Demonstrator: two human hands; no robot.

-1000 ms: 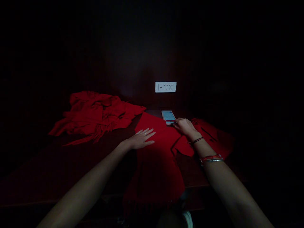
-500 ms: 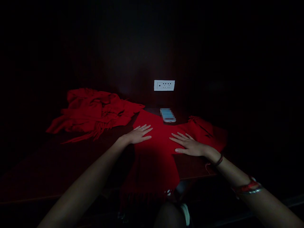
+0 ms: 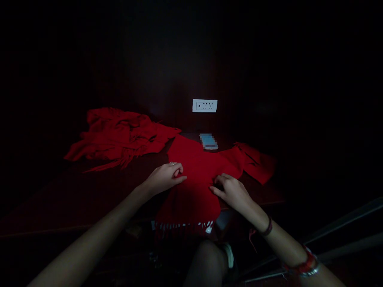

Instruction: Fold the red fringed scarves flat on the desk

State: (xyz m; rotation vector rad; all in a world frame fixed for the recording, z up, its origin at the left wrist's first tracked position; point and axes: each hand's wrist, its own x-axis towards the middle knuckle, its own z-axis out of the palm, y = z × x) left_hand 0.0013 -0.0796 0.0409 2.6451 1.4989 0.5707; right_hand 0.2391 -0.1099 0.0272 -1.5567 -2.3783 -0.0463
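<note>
A red fringed scarf (image 3: 194,159) lies spread over a dark surface, its near end hanging over the front edge. My left hand (image 3: 164,175) is at the scarf's left side, fingers loosely curled and thumb apart, with no cloth visible between them. At the opposite side, my right hand (image 3: 233,191) has bent fingers and a separate thumb near the scarf's edge; I see nothing held. Whether the fingertips press on the cloth is hard to tell in the dim light. A second heap of red fringed cloth (image 3: 116,137) lies crumpled to the left.
A phone (image 3: 208,141) with a blurred screen lies behind the scarf. On the dark wall above it is a white socket plate (image 3: 205,105). More red cloth (image 3: 259,161) lies at the right. My knee (image 3: 206,259) shows below the front edge.
Both hands, earlier laid flat with fingers spread on the scarf, have curled their fingers and drawn nearer to me. The view has shifted slightly.
</note>
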